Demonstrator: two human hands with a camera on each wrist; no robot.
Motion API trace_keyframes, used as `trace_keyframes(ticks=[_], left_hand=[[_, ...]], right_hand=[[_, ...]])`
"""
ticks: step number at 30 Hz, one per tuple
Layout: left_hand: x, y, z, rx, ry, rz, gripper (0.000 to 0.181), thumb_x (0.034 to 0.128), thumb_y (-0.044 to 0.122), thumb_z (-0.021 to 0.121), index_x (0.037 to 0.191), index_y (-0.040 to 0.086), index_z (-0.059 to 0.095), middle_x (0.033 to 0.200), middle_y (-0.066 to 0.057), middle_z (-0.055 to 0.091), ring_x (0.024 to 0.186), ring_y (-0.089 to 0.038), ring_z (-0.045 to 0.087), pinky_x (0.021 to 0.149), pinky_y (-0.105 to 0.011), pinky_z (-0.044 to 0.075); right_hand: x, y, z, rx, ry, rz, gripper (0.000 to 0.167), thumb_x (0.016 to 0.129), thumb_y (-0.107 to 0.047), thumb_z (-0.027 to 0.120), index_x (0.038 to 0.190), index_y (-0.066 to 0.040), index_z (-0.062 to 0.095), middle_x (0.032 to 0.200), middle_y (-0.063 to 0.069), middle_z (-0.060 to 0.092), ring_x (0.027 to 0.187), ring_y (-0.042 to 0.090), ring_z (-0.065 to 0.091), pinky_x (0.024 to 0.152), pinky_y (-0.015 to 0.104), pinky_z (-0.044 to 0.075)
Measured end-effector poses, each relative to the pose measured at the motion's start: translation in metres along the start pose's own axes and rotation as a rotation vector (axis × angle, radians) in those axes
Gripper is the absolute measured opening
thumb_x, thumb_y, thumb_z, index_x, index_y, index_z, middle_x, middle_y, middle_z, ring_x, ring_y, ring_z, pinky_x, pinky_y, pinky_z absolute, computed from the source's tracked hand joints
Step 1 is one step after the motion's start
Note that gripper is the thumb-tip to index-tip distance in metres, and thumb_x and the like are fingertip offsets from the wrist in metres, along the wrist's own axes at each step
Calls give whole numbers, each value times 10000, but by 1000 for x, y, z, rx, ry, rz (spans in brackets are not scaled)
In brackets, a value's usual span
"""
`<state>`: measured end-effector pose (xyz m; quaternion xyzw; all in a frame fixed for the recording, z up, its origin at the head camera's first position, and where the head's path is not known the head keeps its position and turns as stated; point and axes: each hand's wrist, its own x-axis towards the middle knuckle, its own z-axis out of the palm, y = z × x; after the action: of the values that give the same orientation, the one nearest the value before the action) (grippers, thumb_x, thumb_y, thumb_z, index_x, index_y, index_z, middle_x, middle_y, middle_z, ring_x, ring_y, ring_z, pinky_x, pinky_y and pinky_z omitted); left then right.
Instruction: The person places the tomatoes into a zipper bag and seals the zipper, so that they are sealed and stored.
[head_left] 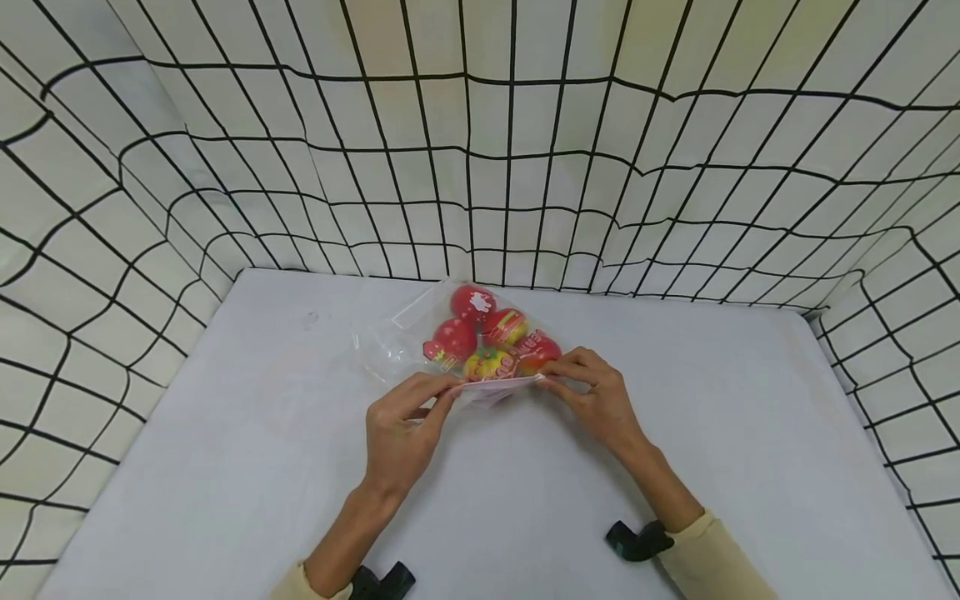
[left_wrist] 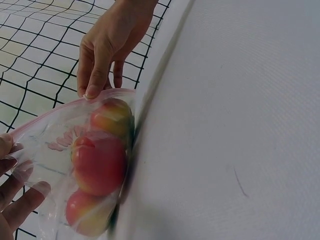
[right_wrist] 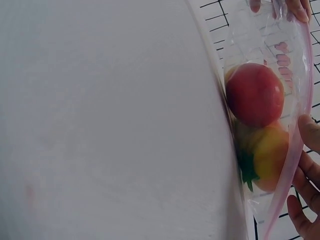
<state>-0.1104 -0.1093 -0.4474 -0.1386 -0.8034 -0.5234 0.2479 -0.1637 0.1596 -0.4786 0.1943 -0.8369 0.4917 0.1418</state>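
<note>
A clear zip bag (head_left: 390, 346) with a pink seal strip (right_wrist: 295, 150) lies on the table. Inside are several round red and yellow fruits (head_left: 455, 337); one, in the right wrist view, has a green tomato-like calyx (right_wrist: 247, 170). My left hand (head_left: 401, 429) pinches the left part of the bag's mouth between thumb and fingers. At the right end of that edge, my right hand (head_left: 600, 396) pinches the strip. The mouth is stretched between both hands, its edge lifted toward me. Printed pink marks (left_wrist: 67, 137) show on the plastic.
The white table (head_left: 247, 467) stretches out around the bag. Black netting (head_left: 510, 158) over pale walls rises behind and at both sides. Dark wrist-worn devices (head_left: 637, 542) sit at the sleeve cuffs, close to the tabletop.
</note>
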Motion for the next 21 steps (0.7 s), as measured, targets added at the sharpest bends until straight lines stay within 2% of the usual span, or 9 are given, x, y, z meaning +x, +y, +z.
trace_keyframes(ticks=[7,12,21], left_hand=[[0,1,0,-12,1,2,201,908,76,796,1099,130,826,982,-40,815,917,-176,771,689,-217,633],[1,2,-1,-12,1,-4,197,911,83,795,1099,130,825,986,-39,815,925,-174,772,697,-199,628],[1,1,-1,-2,9,4,174,914,90,794,1085,97,824,981,-54,814,919,-160,769,699,-177,619]], right_hand=[[0,1,-2,-26,-4,34,249,798,-43,874,1037,-106,838,980,22,715,940,96,573,772,326,541],[1,3,-3,-34,-2,32,237,802,-54,874,1030,-109,839,976,13,716,929,102,577,760,341,532],[3,6,-4,-26,2,30,222,807,-49,868,1019,-108,838,966,26,711,913,246,613,751,327,522]])
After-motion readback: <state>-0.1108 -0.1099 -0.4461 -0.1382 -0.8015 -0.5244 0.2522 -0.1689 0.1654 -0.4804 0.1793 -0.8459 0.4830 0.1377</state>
